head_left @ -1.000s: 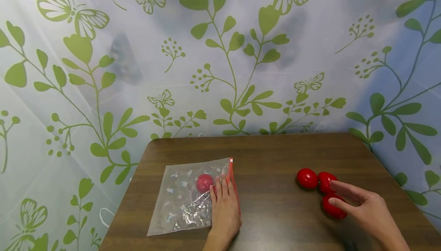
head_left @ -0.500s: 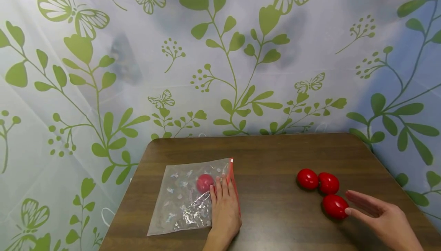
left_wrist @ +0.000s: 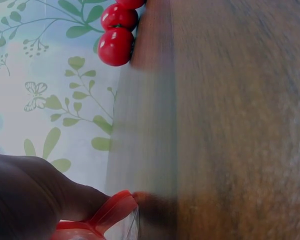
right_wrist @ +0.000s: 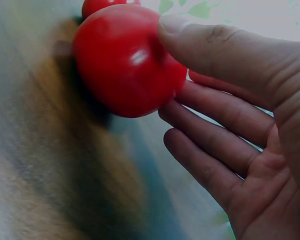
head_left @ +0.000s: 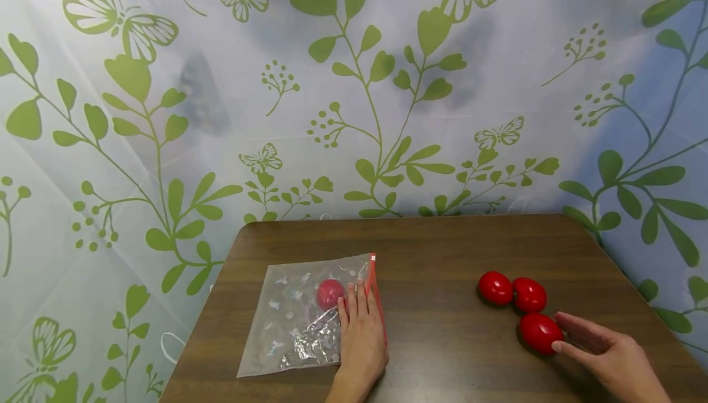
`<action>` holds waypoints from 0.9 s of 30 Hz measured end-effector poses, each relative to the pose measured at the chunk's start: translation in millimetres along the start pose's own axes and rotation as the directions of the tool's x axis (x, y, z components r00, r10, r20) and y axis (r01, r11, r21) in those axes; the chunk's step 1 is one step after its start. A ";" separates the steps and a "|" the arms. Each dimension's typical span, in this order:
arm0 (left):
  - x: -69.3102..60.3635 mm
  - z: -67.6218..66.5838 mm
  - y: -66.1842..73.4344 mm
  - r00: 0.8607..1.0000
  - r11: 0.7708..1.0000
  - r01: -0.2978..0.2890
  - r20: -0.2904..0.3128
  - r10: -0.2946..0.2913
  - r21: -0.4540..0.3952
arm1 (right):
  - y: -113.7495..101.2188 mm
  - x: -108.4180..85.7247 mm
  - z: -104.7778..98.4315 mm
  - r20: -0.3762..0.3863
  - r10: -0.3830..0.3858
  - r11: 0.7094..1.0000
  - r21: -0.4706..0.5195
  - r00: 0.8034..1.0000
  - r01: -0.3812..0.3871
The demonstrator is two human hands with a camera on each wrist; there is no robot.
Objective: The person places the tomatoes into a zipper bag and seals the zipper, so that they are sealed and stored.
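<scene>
Left hand: resting palm-down across the clear bag, fingers extended; I'm seeing the thumb touching the bag's red edge from the left wrist.
Bag: lying flat on the table, left side, its red edge facing right.
Red round item: showing through the film, just beside the left fingertips.
Right hand: standing wide, thumb and fingers straddling the right side of the near tomato; I'm not able to tell whether the tips are pressing.
Near tomato: sitting on the table, right side, in front of the others.
Other tomatoes: middle tomato touching the far tomato.
Backdrop: hanging behind, pale, carrying green leaves and butterflies.
</scene>
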State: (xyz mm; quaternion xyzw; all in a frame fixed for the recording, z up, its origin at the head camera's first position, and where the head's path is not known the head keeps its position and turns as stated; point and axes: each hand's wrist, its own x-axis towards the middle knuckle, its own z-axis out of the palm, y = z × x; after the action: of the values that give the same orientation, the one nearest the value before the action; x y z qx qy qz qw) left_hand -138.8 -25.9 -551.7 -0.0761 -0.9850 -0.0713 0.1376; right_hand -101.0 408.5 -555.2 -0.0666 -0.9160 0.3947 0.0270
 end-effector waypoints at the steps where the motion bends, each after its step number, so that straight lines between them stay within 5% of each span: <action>1: -0.2 0.0 0.0 1.000 1.000 0.001 0.001 -0.001 -0.003 | 1.2 0.2 0.7 0.004 -0.002 1.000 -0.011 1.000 0.002; 14: -1.9 -0.7 0.3 1.000 1.000 -0.009 -0.022 0.010 0.005 | 0.6 7.1 -0.4 0.125 0.089 0.993 -0.091 0.988 -0.078; 27: -1.8 0.0 -0.1 1.000 1.000 -0.010 -0.027 0.010 0.012 | -0.6 9.2 2.7 0.147 0.109 0.991 -0.094 0.983 -0.095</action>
State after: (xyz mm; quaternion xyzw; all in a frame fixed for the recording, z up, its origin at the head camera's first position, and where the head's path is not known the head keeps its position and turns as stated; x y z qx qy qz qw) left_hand -137.1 -26.3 -552.2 -0.0794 -0.9831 -0.0659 0.1516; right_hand -110.4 407.4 -556.7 -0.0842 -0.9270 0.3595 -0.0661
